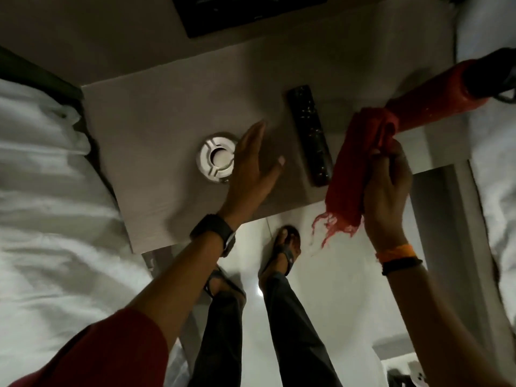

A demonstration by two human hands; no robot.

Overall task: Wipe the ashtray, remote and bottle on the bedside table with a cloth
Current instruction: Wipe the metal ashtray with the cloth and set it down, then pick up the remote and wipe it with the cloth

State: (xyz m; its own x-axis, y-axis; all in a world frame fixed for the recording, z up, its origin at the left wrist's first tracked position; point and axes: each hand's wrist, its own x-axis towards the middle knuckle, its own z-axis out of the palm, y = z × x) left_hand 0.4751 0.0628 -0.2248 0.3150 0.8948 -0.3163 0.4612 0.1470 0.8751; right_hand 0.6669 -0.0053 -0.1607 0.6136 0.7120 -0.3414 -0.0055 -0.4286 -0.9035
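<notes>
A round silver ashtray (216, 157) sits on the grey bedside table (156, 129). My left hand (252, 169) hovers flat just right of it, fingers apart, holding nothing. A black remote (308, 134) lies lengthwise right of that hand. A red bottle (438, 103) with a dark cap stands at the table's right end, leaning toward the upper right in this wide view. My right hand (386, 188) grips a red fringed cloth (354, 163), whose top is pressed against the bottle's lower part.
White bedding lies at the left (42, 177) and at the right (494, 135). A dark screen-like object (237, 12) is behind the table. My feet in sandals (284, 247) stand on the pale floor below the table's front edge.
</notes>
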